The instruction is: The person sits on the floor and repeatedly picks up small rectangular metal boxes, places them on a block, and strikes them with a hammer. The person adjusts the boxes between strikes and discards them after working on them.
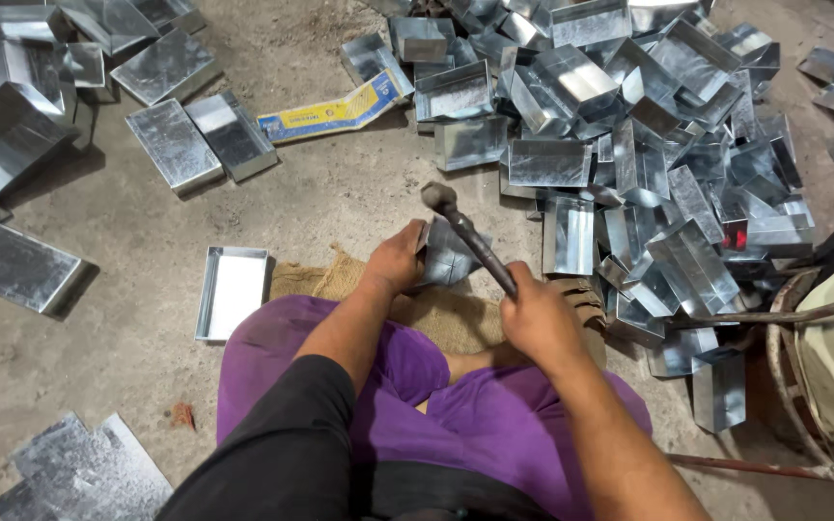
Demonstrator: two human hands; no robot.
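Note:
My left hand (396, 259) grips a folded galvanized sheet-metal piece (448, 259) and holds it down on a burlap sack (436, 314) in front of my knees. My right hand (538, 314) is shut around the handle of a dark metal hammer (467, 232). The hammer is raised, its head up and to the left above the metal piece. I sit on the concrete floor in purple trousers.
A large heap of shiny metal boxes (629, 125) fills the upper right. Flat boxes and lids (176, 145) lie at upper left, an open tray (233, 291) sits left of my knee, flat sheets (79, 473) at bottom left. A yellow-blue carton (330, 114) lies ahead. Metal rods (774, 315) cross at right.

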